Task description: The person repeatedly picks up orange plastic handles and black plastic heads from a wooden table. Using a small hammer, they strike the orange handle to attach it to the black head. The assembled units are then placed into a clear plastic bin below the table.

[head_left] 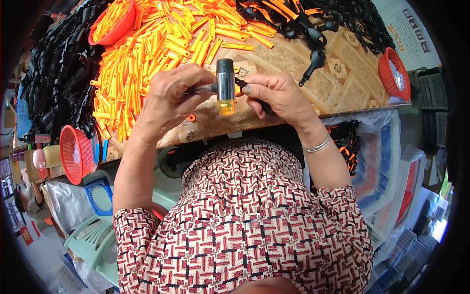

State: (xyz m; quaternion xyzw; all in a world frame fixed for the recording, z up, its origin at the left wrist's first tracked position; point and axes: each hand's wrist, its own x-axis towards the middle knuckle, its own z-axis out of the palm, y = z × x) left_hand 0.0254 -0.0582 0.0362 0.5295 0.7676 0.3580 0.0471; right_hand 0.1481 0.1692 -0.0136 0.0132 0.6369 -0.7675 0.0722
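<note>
My left hand point(175, 95) is closed round the handle of a small two-faced mallet point(225, 81). Its metal head stands upright, with a black face at the top and a clear yellow one at the bottom. Beside the mallet head, my right hand point(280, 95) grips a black plastic part point(266, 107) between thumb and fingers; the fingers hide most of it. A small orange piece point(191, 117) lies on the table point(289, 61) by my left wrist. Loose orange plastic handles point(132, 78) are heaped beyond and left of my left hand.
A red basket point(113, 24) of orange handles stands in the heap. Black plastic parts point(54, 73) pile up at the left; black rounded pieces point(316, 60) lie at the far right. Red baskets point(81, 154) sit at the table's ends. Wrapped plastic bins point(377, 161) stand at my right.
</note>
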